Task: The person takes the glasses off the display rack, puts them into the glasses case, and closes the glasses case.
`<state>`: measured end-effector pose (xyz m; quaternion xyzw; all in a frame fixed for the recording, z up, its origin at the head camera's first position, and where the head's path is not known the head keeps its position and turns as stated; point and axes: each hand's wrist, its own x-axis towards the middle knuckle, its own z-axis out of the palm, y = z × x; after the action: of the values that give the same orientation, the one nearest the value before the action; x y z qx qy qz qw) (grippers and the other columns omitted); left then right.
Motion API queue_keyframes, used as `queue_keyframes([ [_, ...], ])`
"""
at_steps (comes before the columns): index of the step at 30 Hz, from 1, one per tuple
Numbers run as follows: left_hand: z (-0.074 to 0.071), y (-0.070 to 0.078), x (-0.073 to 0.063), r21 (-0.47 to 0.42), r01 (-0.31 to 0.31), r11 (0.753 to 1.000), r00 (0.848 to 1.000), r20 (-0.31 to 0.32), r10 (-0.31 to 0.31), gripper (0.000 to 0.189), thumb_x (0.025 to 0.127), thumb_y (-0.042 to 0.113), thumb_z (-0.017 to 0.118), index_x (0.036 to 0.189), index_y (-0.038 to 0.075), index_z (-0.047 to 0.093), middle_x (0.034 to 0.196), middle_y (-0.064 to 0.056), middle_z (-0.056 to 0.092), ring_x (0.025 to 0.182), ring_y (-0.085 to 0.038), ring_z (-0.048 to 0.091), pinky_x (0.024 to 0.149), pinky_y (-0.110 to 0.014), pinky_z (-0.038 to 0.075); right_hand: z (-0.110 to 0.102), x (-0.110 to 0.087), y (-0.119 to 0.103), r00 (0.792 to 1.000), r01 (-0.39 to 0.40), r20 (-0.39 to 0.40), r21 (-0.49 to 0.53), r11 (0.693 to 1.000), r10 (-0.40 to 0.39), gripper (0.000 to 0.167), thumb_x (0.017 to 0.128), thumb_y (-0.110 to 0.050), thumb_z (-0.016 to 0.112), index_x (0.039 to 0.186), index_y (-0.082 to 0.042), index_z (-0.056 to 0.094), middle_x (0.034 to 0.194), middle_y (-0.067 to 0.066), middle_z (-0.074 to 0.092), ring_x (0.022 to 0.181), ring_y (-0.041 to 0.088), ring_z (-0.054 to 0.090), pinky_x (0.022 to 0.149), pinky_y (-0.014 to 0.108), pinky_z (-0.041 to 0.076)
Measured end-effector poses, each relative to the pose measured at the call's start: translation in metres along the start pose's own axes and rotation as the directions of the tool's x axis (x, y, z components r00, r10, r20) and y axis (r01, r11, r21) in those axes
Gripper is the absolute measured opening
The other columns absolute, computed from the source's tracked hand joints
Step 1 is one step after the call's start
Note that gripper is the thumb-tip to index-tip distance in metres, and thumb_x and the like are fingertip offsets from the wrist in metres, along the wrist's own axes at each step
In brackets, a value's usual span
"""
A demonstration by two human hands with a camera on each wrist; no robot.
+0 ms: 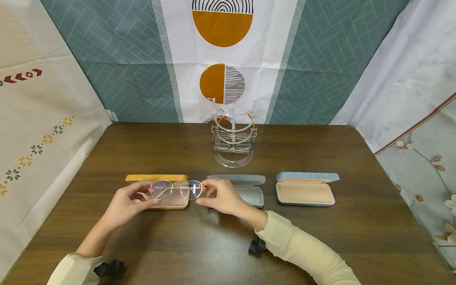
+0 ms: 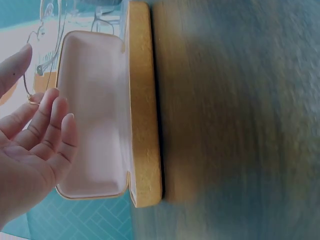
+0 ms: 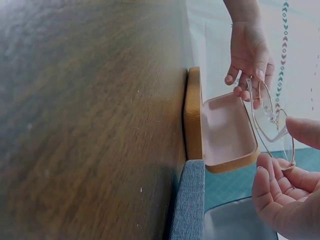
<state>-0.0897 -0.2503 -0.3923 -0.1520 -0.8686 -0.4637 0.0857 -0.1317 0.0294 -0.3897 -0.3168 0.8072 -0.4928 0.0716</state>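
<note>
I hold both hands facing each other, apart, each in a light pinch. The left hand (image 1: 129, 198) comes off a bare left forearm (image 1: 97, 234) slanting up from the lower left. The right hand (image 1: 223, 196) reaches in from the lower right on a sleeved right arm (image 1: 308, 249). In the head view, I see both thumbs below the index fingers.

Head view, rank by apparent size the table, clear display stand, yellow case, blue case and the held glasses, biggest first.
1. Table
2. Clear display stand, by its overall outline
3. Yellow case and blue case: too alike to rank
4. Glasses, smallest by outline
</note>
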Motion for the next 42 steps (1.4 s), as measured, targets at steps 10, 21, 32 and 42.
queue_keyframes([
  [10, -0.008, -0.009, -0.001, 0.008, -0.005, 1.0, 1.0, 0.016, 0.005, 0.042, 0.069, -0.006, 0.074, 0.109, -0.006, 0.059, 0.085, -0.004, 0.06, 0.073, -0.012, 0.058, 0.062, -0.017, 0.047, 0.008, 0.007, -0.001, 1.0, -0.019, 0.025, -0.009, 1.0, 0.019, 0.033, 0.076, -0.011, 0.073, 0.104, 0.003, 0.062, 0.09, 0.014, 0.064, 0.063, 0.009, 0.057, 0.06, 0.018, 0.045],
  [21, -0.015, -0.018, -0.005, 0.043, 0.028, 0.999, 0.998, 0.059, -0.03, 0.043, 0.074, -0.001, 0.073, 0.113, -0.005, 0.058, 0.087, -0.013, 0.061, 0.075, -0.007, 0.057, 0.062, -0.018, 0.046, 0.017, 0.012, -0.003, 0.997, -0.058, 0.038, -0.037, 0.998, 0.059, 0.031, 0.075, -0.014, 0.074, 0.101, 0.0, 0.063, 0.086, 0.008, 0.066, 0.058, 0.002, 0.056, 0.054, 0.017, 0.043],
  [32, -0.022, -0.027, -0.01, 0.091, 0.056, 0.994, 0.995, 0.076, -0.063, 0.043, 0.073, 0.003, 0.074, 0.113, -0.003, 0.058, 0.085, -0.008, 0.06, 0.075, -0.006, 0.056, 0.062, -0.019, 0.046, 0.027, 0.02, -0.003, 0.993, -0.093, 0.069, -0.062, 0.994, 0.098, 0.032, 0.075, -0.017, 0.074, 0.101, -0.002, 0.063, 0.09, 0.008, 0.065, 0.06, 0.001, 0.057, 0.058, 0.016, 0.043],
  [42, -0.026, -0.031, -0.012, 0.14, 0.059, 0.988, 0.994, 0.081, -0.071, 0.035, 0.073, 0.002, 0.074, 0.105, -0.006, 0.06, 0.085, -0.007, 0.06, 0.073, -0.003, 0.054, 0.06, -0.019, 0.046, 0.034, 0.023, -0.002, 0.988, -0.125, 0.082, -0.074, 0.989, 0.13, 0.031, 0.079, -0.015, 0.068, 0.106, 0.0, 0.061, 0.091, 0.007, 0.065, 0.062, 0.003, 0.058, 0.061, 0.015, 0.043],
])
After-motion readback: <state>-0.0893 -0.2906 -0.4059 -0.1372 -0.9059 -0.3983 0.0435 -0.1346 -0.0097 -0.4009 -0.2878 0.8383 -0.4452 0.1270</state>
